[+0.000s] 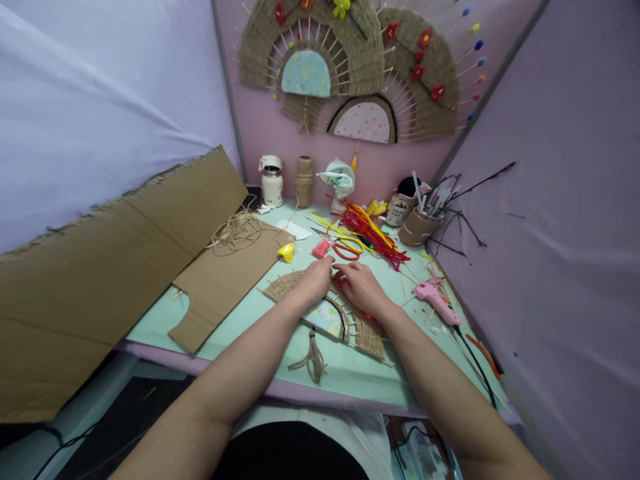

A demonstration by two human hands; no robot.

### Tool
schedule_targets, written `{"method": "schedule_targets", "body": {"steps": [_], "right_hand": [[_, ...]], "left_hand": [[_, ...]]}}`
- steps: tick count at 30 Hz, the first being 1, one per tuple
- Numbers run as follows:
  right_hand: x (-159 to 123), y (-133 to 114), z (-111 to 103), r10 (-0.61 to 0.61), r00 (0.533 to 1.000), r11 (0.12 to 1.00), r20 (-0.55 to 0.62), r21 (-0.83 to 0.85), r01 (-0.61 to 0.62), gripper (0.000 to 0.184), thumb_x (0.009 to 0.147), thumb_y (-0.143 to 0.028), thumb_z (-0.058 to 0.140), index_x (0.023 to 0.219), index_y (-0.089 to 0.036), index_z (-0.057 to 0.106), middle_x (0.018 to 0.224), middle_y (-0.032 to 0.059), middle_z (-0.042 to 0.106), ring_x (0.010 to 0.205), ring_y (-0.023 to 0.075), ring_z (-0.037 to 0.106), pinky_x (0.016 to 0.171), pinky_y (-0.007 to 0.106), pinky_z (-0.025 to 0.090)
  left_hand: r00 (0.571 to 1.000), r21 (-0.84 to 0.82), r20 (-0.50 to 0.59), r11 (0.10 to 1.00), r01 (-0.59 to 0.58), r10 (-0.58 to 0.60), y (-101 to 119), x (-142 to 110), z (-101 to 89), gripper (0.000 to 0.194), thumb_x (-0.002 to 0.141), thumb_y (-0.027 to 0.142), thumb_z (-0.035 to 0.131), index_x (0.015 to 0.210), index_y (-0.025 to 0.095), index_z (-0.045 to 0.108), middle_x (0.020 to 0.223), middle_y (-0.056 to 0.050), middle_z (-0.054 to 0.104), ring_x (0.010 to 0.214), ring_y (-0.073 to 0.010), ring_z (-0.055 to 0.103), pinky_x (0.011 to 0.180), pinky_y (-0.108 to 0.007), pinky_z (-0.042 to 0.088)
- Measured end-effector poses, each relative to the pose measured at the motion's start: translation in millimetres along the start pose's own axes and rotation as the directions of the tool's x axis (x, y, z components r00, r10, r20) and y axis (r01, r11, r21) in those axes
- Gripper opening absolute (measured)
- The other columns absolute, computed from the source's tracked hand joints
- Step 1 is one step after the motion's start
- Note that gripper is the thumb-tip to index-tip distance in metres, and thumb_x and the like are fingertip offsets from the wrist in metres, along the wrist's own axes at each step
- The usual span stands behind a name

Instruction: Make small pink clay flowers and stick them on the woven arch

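Observation:
A fan woven of brown twine on thin sticks (290, 285) lies on the table, with a half-round patch of pale blue cloth (326, 316) and a twine tassel (314, 357) at its front. Over its upper middle, my left hand (317, 279) is closed, fingertips pinched together. Close beside it, my right hand (361, 285) is closed too, its fingers curled toward the left ones. Whatever lies between the fingertips is too small to make out. Red bits show on the fan under my right hand. Just beyond my hands are a pink-red lump (321, 248) and a yellow piece (287, 252).
Scissors (347, 248) lie by a heap of red and yellow pipe cleaners (373, 230). A pink glue gun (437, 301) rests at right, its cord off the edge. Cardboard (225, 283) with loose twine (237, 232) covers the left. Behind stand a twine spool (304, 180) and a brush pot (419, 227).

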State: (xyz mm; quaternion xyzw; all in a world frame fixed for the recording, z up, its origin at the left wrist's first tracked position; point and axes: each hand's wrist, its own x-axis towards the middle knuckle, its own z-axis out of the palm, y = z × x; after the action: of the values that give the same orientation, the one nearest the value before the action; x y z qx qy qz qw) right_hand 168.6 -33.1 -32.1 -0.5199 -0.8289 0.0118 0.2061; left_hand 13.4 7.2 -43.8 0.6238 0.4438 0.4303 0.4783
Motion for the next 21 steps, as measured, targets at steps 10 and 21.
{"method": "schedule_targets", "body": {"steps": [10, 21], "right_hand": [[-1.0, 2.8, -0.3, 0.004, 1.000, 0.999, 0.003, 0.051, -0.005, 0.049, 0.076, -0.004, 0.047, 0.123, -0.017, 0.055, 0.104, 0.0075, 0.067, 0.098, 0.0205, 0.056, 0.088, 0.032, 0.040], [-2.3, 1.1, -0.3, 0.016, 1.000, 0.996, -0.003, 0.087, -0.016, 0.048, 0.078, -0.006, 0.048, 0.125, -0.016, 0.052, 0.101, 0.0068, 0.069, 0.095, 0.0207, 0.055, 0.087, 0.032, 0.041]], "left_hand": [[0.995, 0.152, 0.044, 0.984, -0.093, 0.087, -1.9, 1.2, -0.2, 0.024, 0.065, 0.002, 0.057, 0.078, 0.023, 0.062, 0.069, 0.000, 0.053, 0.082, -0.0211, 0.053, 0.094, -0.031, 0.039], [0.996, 0.099, 0.024, 0.991, -0.092, 0.090, -4.6, 0.4, 0.3, 0.023, 0.066, 0.004, 0.057, 0.079, 0.022, 0.061, 0.071, -0.001, 0.055, 0.085, -0.0215, 0.054, 0.091, -0.030, 0.039]]}}
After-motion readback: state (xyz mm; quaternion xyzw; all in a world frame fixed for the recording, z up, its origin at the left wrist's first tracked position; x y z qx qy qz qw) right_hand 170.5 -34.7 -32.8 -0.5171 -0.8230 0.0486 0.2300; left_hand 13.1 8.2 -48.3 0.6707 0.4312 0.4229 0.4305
